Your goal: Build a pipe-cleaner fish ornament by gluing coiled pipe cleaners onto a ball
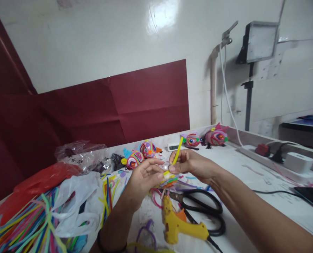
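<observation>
The small rounded piece of striped, multicoloured fuzzy strips [169,182] is partly hidden by the fingers above the middle of the white desk [232,172]; its far side cannot be made out. Something clear and shiny at the fingertips is too blurred to name. The bundle of long, multicoloured fuzzy strips [40,225] is cut off at the desk's near left corner and partly covered by a crumpled white plastic bag [76,200].

The left hand [146,174] reaches in with bent fingers, its thumb and fingers closed around the piece. The right hand [186,163], wrist bent inward, pinches a straight yellow fuzzy strip [178,151], slanting up from the piece. Toward the near edge lie a yellow glue gun [169,221] and black-handled scissors [198,191], their blades hard to trace.
</observation>
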`<state>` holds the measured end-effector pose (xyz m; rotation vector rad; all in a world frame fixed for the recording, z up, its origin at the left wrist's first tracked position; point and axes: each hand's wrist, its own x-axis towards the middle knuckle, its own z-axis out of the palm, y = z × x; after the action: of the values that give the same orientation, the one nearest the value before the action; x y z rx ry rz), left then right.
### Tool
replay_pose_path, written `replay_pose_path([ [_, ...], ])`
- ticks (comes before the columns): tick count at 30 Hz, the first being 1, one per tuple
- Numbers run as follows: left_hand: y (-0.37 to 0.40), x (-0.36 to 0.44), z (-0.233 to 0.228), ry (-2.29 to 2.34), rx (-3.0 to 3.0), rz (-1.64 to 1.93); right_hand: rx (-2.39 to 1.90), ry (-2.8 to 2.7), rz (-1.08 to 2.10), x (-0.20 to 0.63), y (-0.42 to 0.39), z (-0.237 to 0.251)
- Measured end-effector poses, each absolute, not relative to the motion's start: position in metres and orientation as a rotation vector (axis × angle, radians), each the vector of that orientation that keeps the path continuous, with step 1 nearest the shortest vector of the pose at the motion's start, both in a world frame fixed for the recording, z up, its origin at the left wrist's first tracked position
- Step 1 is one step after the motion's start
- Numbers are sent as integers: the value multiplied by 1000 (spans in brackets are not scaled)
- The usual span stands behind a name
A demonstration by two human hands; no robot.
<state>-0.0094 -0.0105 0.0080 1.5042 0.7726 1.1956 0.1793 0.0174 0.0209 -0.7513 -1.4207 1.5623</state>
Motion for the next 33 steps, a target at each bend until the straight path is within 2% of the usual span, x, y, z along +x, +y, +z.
replay_pose_path([
  [19, -11, -4, 10, 924, 1382, 1364, -735, -1344, 1586, 184, 25, 17],
  [24, -3, -8, 5, 881, 1250, 1510, -974, -1557, 1224, 188, 28, 15],
  [29, -2, -10, 8, 863, 1123, 1623, -993, -2235, 1050, 183, 5, 3],
  [33, -3, -10, 12, 841, 1054, 1687, -1229, -2615, 658, 175, -29, -19],
])
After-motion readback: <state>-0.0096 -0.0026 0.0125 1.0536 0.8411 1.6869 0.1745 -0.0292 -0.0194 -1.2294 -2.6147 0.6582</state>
